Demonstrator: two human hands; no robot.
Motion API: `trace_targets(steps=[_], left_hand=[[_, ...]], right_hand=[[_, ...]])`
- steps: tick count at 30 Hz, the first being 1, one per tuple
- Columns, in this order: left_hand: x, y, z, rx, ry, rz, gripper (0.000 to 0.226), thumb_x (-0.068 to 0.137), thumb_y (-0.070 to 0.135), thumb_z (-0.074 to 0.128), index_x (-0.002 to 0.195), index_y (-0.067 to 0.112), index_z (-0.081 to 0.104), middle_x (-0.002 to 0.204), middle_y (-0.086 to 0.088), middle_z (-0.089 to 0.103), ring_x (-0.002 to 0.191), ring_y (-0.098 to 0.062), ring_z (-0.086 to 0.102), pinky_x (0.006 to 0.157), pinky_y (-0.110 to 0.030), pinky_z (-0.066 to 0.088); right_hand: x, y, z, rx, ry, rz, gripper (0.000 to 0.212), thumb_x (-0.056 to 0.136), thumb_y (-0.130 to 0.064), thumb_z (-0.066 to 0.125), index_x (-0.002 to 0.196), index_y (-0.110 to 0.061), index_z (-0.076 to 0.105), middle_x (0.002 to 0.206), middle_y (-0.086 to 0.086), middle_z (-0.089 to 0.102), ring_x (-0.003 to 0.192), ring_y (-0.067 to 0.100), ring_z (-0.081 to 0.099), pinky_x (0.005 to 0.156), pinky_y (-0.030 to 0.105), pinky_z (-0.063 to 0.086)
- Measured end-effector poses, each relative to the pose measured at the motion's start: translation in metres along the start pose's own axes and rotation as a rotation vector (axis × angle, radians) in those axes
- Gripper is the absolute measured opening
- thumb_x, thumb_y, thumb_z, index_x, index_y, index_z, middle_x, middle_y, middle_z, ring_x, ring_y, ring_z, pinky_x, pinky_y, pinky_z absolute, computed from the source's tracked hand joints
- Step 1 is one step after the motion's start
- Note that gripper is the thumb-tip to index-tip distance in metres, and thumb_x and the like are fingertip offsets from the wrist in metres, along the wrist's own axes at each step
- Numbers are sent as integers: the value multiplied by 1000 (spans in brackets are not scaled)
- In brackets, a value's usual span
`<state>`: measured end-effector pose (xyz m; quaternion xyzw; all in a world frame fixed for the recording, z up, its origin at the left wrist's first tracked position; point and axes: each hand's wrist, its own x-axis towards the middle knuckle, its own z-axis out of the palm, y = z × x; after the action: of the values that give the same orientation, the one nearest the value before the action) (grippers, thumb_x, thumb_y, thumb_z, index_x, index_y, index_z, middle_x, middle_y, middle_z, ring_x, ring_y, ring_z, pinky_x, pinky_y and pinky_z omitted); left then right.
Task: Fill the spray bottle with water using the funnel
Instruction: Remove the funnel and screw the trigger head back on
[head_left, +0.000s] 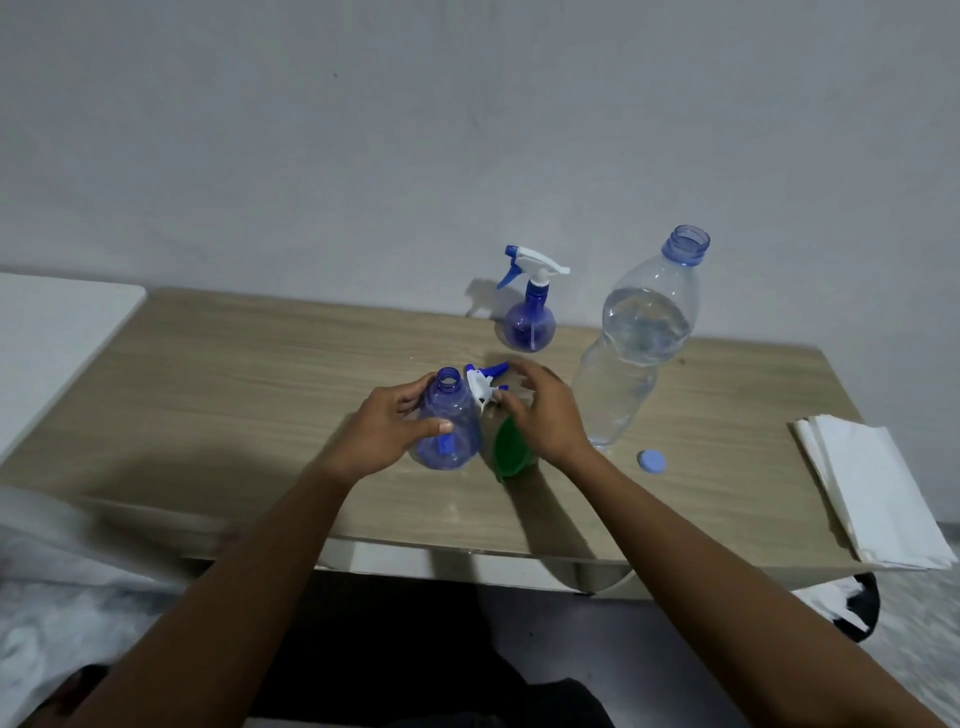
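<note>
Spray bottle (449, 426), uncapped, stands near the front of the table (234, 389), gripped by the left hand (387, 434). Just beside it, the right hand (545, 415) arches over the green funnel (510, 449) and the trigger head (480, 382); whether it grasps either is unclear. An open water bottle (634, 353) stands beyond.

The bench (234, 374) is light brown wood. Near the front stands an open spray bottle (457, 405), blue and see-through. A sprayer top (480, 384) lies just behind it, and a green funnel (509, 453) lies beside it. Farther back stands a second spray bottle (530, 322). On the right are a big water bottle (634, 353), a little blue cap (651, 461) and white paper napkins (878, 493).
</note>
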<state>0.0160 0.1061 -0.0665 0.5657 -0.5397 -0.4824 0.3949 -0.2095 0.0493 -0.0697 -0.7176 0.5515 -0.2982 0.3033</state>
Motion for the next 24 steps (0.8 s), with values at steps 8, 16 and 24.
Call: trace_targets(steps=[8, 16, 24], left_hand=[[5, -7, -1, -18, -16, -4, 73, 78, 0, 82, 144, 7, 53, 135, -2, 66, 130, -16, 58, 115, -44, 43], [4, -7, 1, -15, -18, 17, 70, 79, 1, 81, 142, 10, 55, 131, 4, 67, 127, -8, 60, 112, -29, 44], [3, -2, 1, -13, -11, 25, 73, 78, -1, 81, 144, 6, 52, 135, -3, 65, 130, -12, 58, 111, -25, 45]], right_hand=[[64, 10, 22, -250, -282, 290, 24, 88, -26, 76, 110, -18, 75, 113, 3, 72, 98, 18, 65, 80, 28, 49], [70, 16, 26, -229, -336, 324, 37, 78, -17, 87, 113, -15, 75, 112, 3, 71, 80, 8, 56, 57, 13, 39], [67, -22, -3, 108, -135, -4, 14, 94, -15, 68, 108, -12, 72, 92, 5, 68, 84, 16, 59, 78, 29, 45]])
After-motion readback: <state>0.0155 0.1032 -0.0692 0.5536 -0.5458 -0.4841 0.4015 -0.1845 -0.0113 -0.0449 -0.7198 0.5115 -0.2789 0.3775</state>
